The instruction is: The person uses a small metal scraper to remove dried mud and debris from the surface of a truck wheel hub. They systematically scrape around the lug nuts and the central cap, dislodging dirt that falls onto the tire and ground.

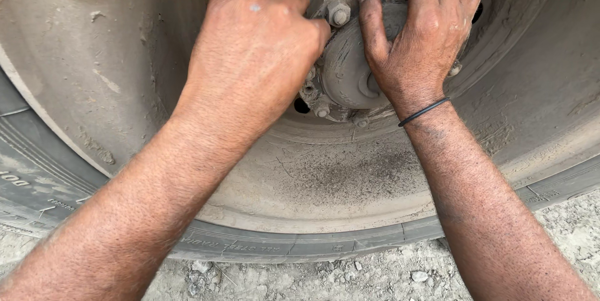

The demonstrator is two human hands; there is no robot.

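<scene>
A big dusty truck wheel fills the view, its grey steel rim (350,176) deep and dished. At the centre sits a round metal hub cap (347,66) ringed with studs and nuts (339,15). My left hand (256,51) is curled over the hub's left side, fingertips pressed at the nuts; whether it pinches one is hidden. My right hand (422,32) lies spread flat over the hub's right side, thumb along the cap. A thin black band circles my right wrist.
The black tyre (37,182) curves around the rim at the left and bottom. Below it is pale gravelly ground (375,276) with small stones. Dried mud cakes the rim's inner face.
</scene>
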